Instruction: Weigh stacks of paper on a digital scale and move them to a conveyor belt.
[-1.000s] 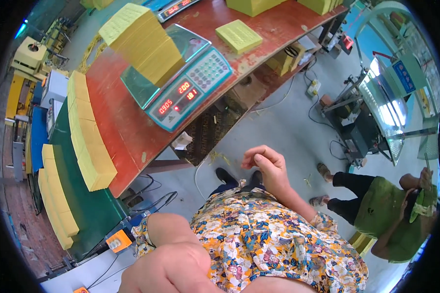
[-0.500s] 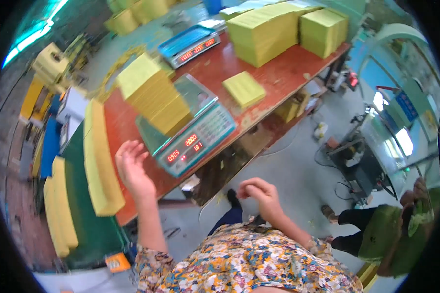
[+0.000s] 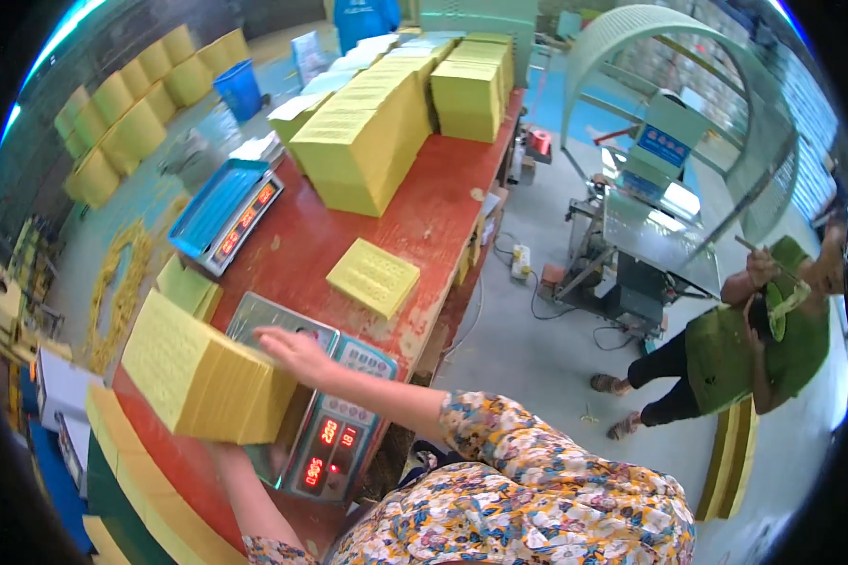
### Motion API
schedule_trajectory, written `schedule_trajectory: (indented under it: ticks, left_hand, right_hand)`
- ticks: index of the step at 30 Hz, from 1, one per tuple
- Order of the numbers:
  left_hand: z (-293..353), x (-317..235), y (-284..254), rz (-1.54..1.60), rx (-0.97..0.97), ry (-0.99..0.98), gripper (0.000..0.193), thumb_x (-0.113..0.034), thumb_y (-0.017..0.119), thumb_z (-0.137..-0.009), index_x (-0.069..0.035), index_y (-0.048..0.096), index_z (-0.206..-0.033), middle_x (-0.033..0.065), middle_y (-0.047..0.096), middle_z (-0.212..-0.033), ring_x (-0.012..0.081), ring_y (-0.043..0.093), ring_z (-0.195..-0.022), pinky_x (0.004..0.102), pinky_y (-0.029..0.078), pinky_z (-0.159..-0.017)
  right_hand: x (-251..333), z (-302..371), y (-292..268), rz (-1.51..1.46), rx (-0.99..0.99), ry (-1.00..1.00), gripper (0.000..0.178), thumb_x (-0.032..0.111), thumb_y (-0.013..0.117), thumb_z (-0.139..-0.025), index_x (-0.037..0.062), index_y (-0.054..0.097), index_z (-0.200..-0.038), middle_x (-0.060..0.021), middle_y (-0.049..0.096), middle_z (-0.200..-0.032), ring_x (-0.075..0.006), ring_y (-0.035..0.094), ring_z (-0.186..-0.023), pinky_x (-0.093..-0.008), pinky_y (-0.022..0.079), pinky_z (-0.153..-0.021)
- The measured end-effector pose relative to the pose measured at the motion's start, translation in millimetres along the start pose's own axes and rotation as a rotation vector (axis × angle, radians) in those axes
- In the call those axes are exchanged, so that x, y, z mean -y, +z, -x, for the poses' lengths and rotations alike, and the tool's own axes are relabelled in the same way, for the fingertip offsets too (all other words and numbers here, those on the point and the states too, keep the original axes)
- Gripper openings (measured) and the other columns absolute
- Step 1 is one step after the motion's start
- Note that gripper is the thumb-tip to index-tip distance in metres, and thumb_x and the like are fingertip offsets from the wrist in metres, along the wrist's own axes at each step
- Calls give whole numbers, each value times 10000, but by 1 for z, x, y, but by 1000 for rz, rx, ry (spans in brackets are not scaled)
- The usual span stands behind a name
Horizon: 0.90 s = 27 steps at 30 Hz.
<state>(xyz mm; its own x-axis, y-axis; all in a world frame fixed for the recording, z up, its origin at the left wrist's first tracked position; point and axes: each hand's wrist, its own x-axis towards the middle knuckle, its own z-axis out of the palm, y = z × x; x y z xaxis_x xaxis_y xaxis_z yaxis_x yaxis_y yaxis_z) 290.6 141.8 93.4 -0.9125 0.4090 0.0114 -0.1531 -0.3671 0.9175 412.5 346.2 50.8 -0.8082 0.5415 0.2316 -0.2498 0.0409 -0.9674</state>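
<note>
A tall stack of yellow paper sheets rests tilted on the counting scale, whose red digits are lit. My right hand is at the stack's right end, fingers stretched out along it. My left hand is low at the stack's near side; its fingers are hidden by the paper. A smaller yellow paper stack stands just behind the tall one. To the right of the scale, a low yellow stack lies flat on the red table.
Large yellow paper stacks and a blue-topped scale occupy the table's far part. A row of yellow stacks lines the left side. At right, a person in a green apron stands near a machine.
Both hands have moved onto the paper stack, the right one across to its right end. My view has turned to the right, showing more of the far room.
</note>
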Motion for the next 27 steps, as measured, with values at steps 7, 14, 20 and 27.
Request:
schedule_trajectory:
  ticks: [7,14,20,27]
  left_hand:
    - [-4,-24,-62,-68,19,73,513,-411,368,-1036,-37,470,-1371,139,513,-1380,245,499,-1260,396,404,-1047]
    - [4,-38,-60,-126,36,168,514,-401,360,-1039,-26,467,-1374,143,493,-1407,246,486,-1281,391,394,-1061]
    - [0,-44,31,-193,122,230,516,-393,353,-1042,-16,464,-1376,147,476,-1430,247,475,-1299,387,386,-1073]
    - [46,-79,109,-240,69,106,526,-380,434,-1013,-21,447,-1397,151,472,-1428,258,481,-1292,377,405,-1061]
  right_hand:
    - [10,29,4,-100,52,15,466,346,421,-1039,-9,555,-1310,-156,609,-1300,-237,549,-1230,-340,392,-1057]
    - [39,78,-43,-67,-126,30,444,307,395,-1051,-10,540,-1326,-137,582,-1332,-220,510,-1266,-343,367,-1073]
    - [37,86,-53,-35,-161,15,458,347,427,-1039,-11,559,-1293,-179,627,-1226,-275,570,-1181,-355,400,-1036]
    - [13,104,-84,-96,-152,381,399,353,536,-969,-1,610,-1135,-132,666,-1038,-210,666,-938,-351,537,-806]
